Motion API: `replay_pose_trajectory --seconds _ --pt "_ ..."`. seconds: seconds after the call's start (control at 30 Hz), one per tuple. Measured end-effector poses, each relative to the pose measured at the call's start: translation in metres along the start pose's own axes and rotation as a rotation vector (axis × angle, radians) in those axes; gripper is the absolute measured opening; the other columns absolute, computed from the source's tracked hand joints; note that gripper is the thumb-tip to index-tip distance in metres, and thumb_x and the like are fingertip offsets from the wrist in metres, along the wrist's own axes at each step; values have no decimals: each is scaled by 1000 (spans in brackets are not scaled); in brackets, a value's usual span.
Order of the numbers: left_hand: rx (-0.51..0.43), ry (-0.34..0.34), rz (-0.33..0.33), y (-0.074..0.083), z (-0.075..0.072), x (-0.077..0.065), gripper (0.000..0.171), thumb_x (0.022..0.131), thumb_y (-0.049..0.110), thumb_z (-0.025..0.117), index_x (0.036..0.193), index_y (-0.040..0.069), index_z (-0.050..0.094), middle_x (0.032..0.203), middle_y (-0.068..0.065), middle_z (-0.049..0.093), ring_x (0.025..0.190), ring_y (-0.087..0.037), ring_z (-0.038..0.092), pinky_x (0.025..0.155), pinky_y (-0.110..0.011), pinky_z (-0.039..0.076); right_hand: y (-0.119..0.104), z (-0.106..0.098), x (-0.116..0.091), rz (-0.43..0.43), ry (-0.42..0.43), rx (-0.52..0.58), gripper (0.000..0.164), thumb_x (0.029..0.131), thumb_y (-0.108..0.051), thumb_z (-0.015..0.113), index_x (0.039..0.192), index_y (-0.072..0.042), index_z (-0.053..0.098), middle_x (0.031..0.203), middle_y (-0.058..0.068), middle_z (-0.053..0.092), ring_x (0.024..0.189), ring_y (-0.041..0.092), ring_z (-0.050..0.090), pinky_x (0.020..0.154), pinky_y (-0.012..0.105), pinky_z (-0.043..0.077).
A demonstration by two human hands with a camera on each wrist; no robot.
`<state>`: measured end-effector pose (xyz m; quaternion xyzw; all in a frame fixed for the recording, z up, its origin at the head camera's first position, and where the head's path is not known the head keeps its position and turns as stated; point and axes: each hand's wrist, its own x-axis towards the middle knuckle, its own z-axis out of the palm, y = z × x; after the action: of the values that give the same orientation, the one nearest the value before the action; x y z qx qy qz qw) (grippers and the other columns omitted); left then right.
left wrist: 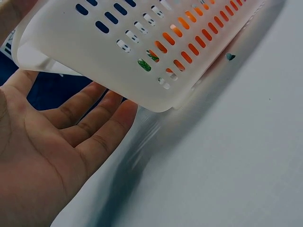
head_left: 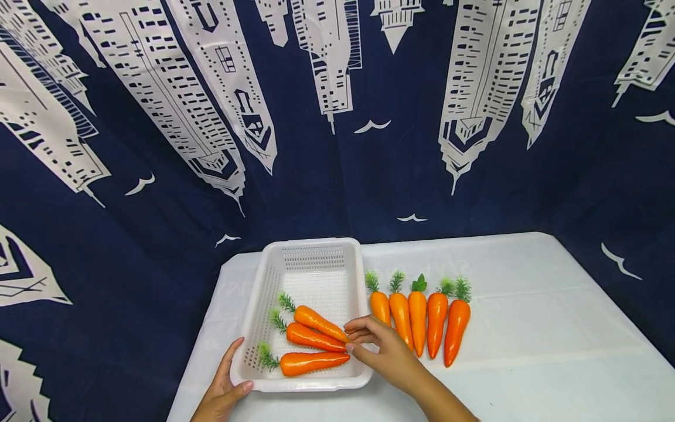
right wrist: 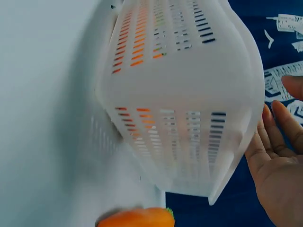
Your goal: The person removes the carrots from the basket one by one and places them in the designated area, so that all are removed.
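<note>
A white perforated plastic basket (head_left: 253, 305) stands on the table, three toy carrots inside: an upper one (head_left: 316, 321), a middle one (head_left: 311, 337) and a lower one (head_left: 311, 363). Their green tops point left. My left hand (head_left: 221, 387) holds the basket's near left corner, thumb at the rim; its fingers (left wrist: 106, 137) lie against the outside in the left wrist view. Over the basket's right side, my right hand (head_left: 387, 354) has its thumb and fingers parted beside the tips of the carrots. In the right wrist view this hand (right wrist: 279, 170) reaches over the rim.
Right of the basket, several more toy carrots (head_left: 418, 322) lie in a row with their green tops away from me. White cloth (head_left: 527, 328) covers the table. A dark blue curtain (head_left: 390, 176) with white buildings hangs behind it and on both sides.
</note>
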<state>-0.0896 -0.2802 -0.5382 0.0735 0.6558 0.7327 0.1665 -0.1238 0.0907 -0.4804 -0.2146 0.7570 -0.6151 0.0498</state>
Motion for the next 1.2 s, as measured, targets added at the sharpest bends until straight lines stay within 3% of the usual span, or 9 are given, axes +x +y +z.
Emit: replay_pose_trajectory --seconds 0.37,0.63,0.77,1.0,1.2 --pt "13 15 -5 -1 0 0 92 99 4 55 162 27 -7 160 -10 -22 121 16 40 99 -19 46 -6 19 12 -18 -114 -132 33 95 -33 71 125 -27 62 120 6 64 111 23 67 98 36 54" --pt "10 11 3 -3 -1 0 92 98 4 56 162 27 -7 157 -6 -16 122 16 39 100 -18 45 -8 27 22 -15 -166 -168 38 94 -35 72 128 -24 62 123 7 63 113 25 65 99 31 53" --pt "13 14 7 -3 -1 -1 92 99 5 56 162 28 -7 156 -5 -14 123 16 39 99 -18 44 -9 34 26 -15 -207 -223 41 94 -34 73 131 -21 61 124 4 64 114 19 65 100 29 52" --pt "8 10 4 -2 -1 0 93 99 5 56 162 28 -8 159 -10 -19 122 17 38 99 -18 44 -11 43 34 -31 -239 -269 48 93 -35 73 134 -16 59 126 3 64 114 12 63 100 29 52" --pt "11 10 6 -1 0 0 92 99 4 55 162 28 -8 160 -11 -21 122 18 38 99 -17 44 -12 49 41 -28 -275 -269 49 92 -36 74 135 -17 59 129 -2 65 118 10 60 104 29 49"
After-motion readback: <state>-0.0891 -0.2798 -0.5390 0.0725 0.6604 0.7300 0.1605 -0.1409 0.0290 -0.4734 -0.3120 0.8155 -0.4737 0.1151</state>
